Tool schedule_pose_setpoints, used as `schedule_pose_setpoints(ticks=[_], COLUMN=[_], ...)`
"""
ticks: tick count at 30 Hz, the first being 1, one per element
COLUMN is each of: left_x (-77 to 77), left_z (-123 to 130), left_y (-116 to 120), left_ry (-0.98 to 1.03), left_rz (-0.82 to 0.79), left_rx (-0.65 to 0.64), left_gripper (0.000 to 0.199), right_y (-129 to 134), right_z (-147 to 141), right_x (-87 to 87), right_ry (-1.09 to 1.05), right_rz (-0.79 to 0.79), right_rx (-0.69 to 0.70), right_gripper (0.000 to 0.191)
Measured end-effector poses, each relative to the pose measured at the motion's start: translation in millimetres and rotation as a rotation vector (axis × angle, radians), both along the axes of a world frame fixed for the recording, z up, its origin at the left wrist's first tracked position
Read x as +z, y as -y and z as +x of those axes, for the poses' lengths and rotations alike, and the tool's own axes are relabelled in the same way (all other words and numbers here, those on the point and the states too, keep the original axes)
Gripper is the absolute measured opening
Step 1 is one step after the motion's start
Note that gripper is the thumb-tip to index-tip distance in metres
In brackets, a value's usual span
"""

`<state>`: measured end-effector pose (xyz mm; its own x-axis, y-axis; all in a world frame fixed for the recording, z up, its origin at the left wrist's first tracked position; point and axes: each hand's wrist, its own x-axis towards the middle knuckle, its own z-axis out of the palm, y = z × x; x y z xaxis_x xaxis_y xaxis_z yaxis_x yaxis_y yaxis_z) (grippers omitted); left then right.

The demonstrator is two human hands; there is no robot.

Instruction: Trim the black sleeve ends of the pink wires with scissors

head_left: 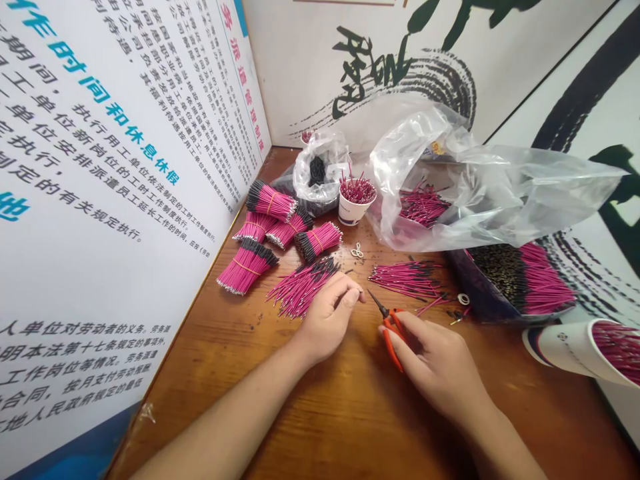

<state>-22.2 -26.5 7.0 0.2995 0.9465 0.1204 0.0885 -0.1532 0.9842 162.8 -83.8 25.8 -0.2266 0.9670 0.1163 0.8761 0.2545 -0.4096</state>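
Observation:
My right hand is wrapped around small pointed scissors with orange-red handles and dark, slim blades that point up and to the left. My left hand is closed in a pinch just left of the blade tips; whatever its fingertips hold is too small to make out. Beside the left hand lies a loose pile of magenta wires with black ends. Beyond the scissors is another loose pile of magenta wires, also with black ends.
Banded wire bundles are stacked at the left. At the back stand a paper cup of wires, a bag with black pieces and a large clear bag. Right are a dark box of wires and a tipped paper cup.

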Motion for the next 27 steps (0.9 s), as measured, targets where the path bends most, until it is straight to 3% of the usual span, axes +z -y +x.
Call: schedule_pose_setpoints(ticks=[15,27], left_x=[-1.2,-0.4], left_z=[0.1,-0.1], left_y=[0.1,0.4], left_ry=[-0.001,-0.006], left_rz=[-0.001,-0.034], left_rx=[-0.008,-0.011], left_gripper=[0.026,0.026], right_y=[2.5,1.7], right_z=[-1.8,-2.8], right_x=[-2.7,-1.1], right_ry=[-0.08,-0.066], right_rz=[-0.085,-0.061], right_rx=[0.024,0.004], right_gripper=[0.029,0.029])
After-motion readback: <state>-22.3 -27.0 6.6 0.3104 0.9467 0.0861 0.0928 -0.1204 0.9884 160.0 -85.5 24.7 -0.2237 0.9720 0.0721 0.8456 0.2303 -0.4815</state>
